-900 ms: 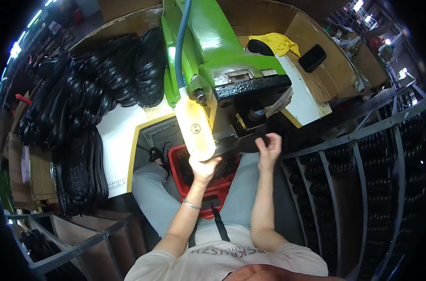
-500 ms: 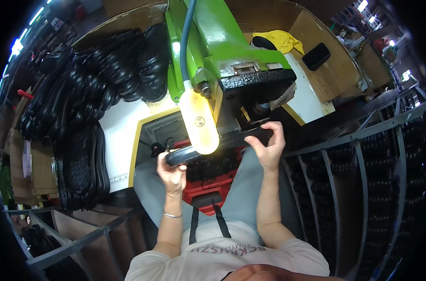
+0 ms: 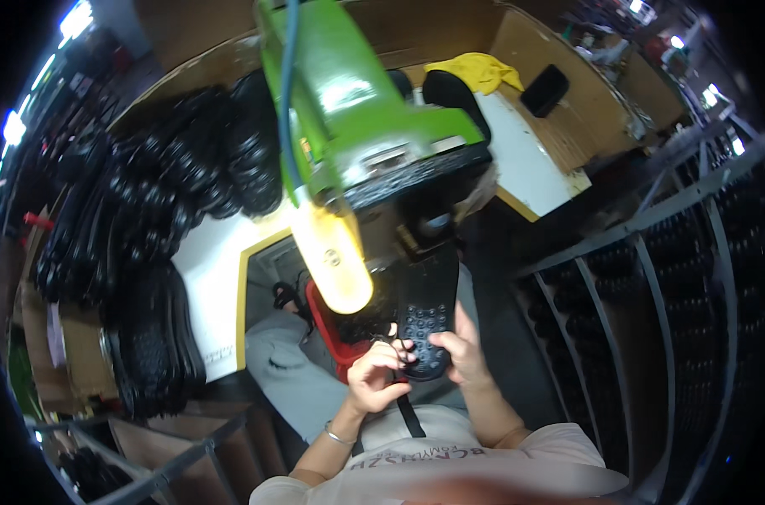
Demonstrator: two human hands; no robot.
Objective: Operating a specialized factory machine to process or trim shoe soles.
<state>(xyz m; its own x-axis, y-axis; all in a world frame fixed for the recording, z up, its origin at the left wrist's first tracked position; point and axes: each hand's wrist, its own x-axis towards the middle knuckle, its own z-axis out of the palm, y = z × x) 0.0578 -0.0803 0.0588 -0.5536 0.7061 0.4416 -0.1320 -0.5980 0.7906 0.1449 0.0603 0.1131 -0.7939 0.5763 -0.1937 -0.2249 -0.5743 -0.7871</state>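
Note:
A black shoe sole (image 3: pixel 428 316) with a studded patch at its near end stands lengthwise below the green machine's head (image 3: pixel 399 126). My right hand (image 3: pixel 467 358) grips its right edge, thumb pressed on the studs and the other fingers behind. On the other side, my left hand (image 3: pixel 376 377) has its fingertips at the sole's left edge, thumb spread away from them. The far end of the sole reaches up under the machine's dark working part (image 3: pixel 425 231). A bright lamp (image 3: pixel 336 261) hangs just left of the sole.
Piles of black soles (image 3: pixel 151 337) cover the left of the white tabletop (image 3: pixel 206 290). Below, between my legs, is a red bin (image 3: pixel 328 328). Metal racks (image 3: pixel 601 311) of soles flank me at right. A yellow cloth (image 3: pixel 483 71) lies by a cardboard box (image 3: pixel 538 93).
The sole has turned from crosswise to lengthwise and come nearer my body. My right hand has moved down onto it; my left hand has shifted right and nearer me, its fingers loosened.

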